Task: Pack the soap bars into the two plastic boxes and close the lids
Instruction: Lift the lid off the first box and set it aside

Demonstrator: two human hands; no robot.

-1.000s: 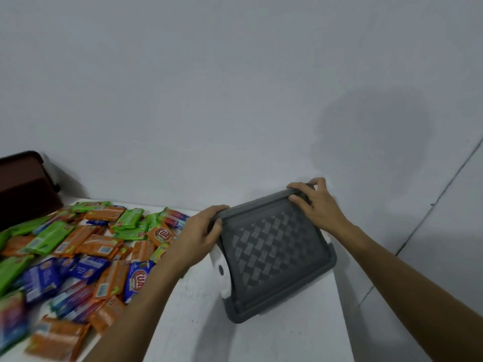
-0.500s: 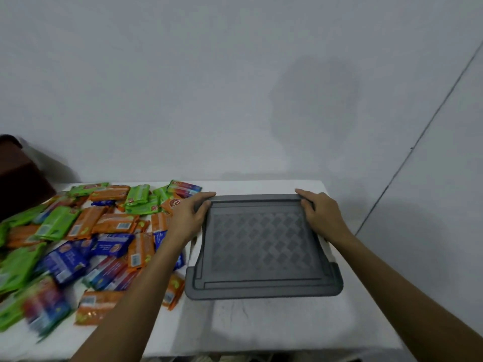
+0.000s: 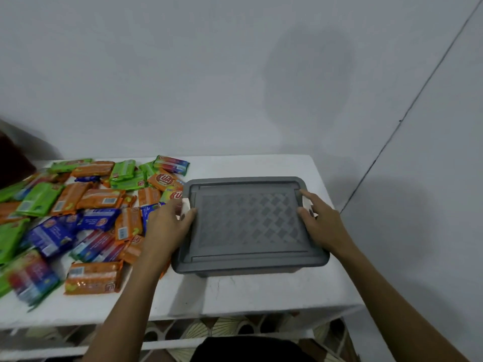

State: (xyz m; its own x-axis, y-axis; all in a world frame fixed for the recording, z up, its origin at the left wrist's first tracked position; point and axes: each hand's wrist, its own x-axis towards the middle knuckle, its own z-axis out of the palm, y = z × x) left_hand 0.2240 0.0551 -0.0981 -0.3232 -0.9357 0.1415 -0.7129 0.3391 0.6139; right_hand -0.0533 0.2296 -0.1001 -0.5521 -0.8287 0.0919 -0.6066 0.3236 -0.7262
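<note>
I count one box (image 3: 248, 272) with one lid (image 3: 248, 220), one table (image 3: 261, 291), and two hands on the box, a left hand (image 3: 167, 228) and a right hand (image 3: 322, 226). There are more than twenty soap bars (image 3: 100, 198), though blur on the left prevents an exact count. At least eight are orange bars (image 3: 94, 278), six are green bars (image 3: 39, 199) and three are blue bars (image 3: 96, 218).

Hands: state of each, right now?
Left hand: closed, gripping the left edge of the box.
Right hand: closed, gripping the box's right edge.

White table (image 3: 261, 296) against a grey wall (image 3: 183, 74); dark brown object (image 3: 13, 163) far left.
</note>
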